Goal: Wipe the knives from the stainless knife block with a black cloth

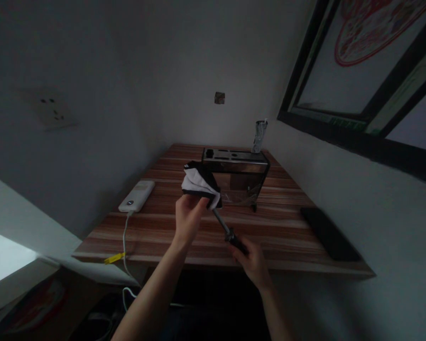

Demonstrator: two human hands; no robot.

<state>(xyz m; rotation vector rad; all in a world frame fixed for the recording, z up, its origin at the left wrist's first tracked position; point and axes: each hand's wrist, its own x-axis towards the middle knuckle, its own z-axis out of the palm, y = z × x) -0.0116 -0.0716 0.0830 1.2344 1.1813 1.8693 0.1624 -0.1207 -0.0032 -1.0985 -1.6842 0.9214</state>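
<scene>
My left hand (187, 217) is closed on a folded black and white cloth (198, 181), which covers the far end of a sharpening steel (221, 220). The steel is a slim grey rod that slants down toward me to a black handle. Around that handle my right hand (251, 259) is wrapped. Just behind the cloth stands a knife block (234, 163) with a slotted metal top and a see-through front. A shiny silvery object (259, 136) sticks up from its right end; its kind is unclear.
The wood-striped table (277, 232) stands between walls. At its left lies a white power bank (137, 195) with a white cable (124, 237) carrying a yellow tag (114, 258). A flat black object (329, 234) lies near the right edge. A socket (52, 110) is on the left wall.
</scene>
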